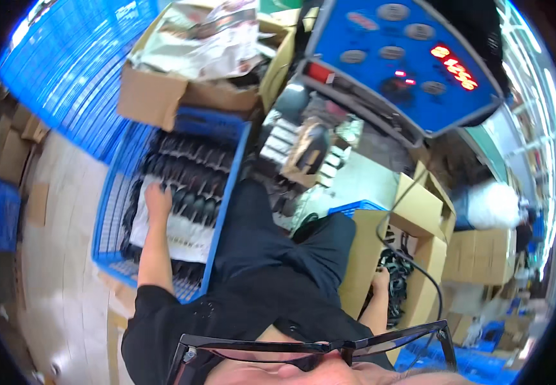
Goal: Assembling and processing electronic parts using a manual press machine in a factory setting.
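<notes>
At the left, a blue plastic crate [228, 183] holds rows of glossy dark, rounded parts [191, 205] with white sheets [185, 239] among them. My left hand [157, 197] reaches into it, over the sheet beside one row. Its fingers are bent down around a small dark part, only partly visible. At the right, an open cardboard box [361, 260] contains a jumble of black parts [401, 273]. Inside that box is my right hand [380, 280], its fingers curled together at the heap's edge. What they grip is too small to make out.
Ahead stands a machine with a blue control panel [412, 61] and red lit digits. A cardboard box [153, 96] with crumpled paper sits beyond the crate. A cable [428, 276] hangs across the right box. Stacked blue crates [66, 70] stand far left.
</notes>
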{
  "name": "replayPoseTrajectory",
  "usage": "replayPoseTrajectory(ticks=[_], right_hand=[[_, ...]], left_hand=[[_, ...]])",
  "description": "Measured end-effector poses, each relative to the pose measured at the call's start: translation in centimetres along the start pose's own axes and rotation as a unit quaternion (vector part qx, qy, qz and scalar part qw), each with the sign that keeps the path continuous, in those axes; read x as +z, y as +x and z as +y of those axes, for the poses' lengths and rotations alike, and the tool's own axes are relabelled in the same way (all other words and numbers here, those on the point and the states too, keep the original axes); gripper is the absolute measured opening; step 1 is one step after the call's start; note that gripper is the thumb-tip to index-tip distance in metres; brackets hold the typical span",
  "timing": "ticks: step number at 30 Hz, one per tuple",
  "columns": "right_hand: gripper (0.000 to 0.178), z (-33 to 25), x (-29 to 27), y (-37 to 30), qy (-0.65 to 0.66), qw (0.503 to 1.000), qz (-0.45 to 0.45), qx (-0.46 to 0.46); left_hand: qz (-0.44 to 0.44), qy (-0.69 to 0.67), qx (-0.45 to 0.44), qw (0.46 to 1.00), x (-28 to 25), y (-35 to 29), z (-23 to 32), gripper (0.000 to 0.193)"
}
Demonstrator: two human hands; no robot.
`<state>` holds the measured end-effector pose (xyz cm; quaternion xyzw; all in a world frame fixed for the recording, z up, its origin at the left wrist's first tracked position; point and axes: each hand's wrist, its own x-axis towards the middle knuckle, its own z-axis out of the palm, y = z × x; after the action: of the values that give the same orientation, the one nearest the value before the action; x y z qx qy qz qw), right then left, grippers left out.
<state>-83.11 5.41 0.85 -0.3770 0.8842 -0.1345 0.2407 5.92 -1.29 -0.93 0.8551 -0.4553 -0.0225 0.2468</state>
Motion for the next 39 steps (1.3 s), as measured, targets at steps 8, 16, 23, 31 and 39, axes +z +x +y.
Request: replayPoseTrajectory(ticks=[8,16,23,31,39], right_hand=[[0.041,-6.1,-2.6,-5.6,-0.059,0.988,0.142,0.005],[0.033,-4.4,-3.6,-3.6,0.058,0.955,0.289,-0.026],[0.040,0.0,-3.2,-0.7,0.341,0.855,0.389,0.040],[0.041,3.7,-2.5,-1.2,0.480,0.791,0.370,0.086],[0.027,-7.6,-7.4,-7.3,0.335,0.838,0.423,-0.076]], left_hand=[[0.047,-0.214,0.165,0.962,-6.2,-2.8,21.0,0.031],[0.102,-0.308,0.465,0.824,-16.5,-3.5,37.8,0.039],[0.161,-0.281,0.571,0.754,-25.7,-4.5,46.5,0.050],[0.189,-0.187,0.580,0.770,-28.0,-5.5,51.4,0.054],[0.167,-0.366,0.580,0.708,-21.7,-7.6,48.8,0.036]])
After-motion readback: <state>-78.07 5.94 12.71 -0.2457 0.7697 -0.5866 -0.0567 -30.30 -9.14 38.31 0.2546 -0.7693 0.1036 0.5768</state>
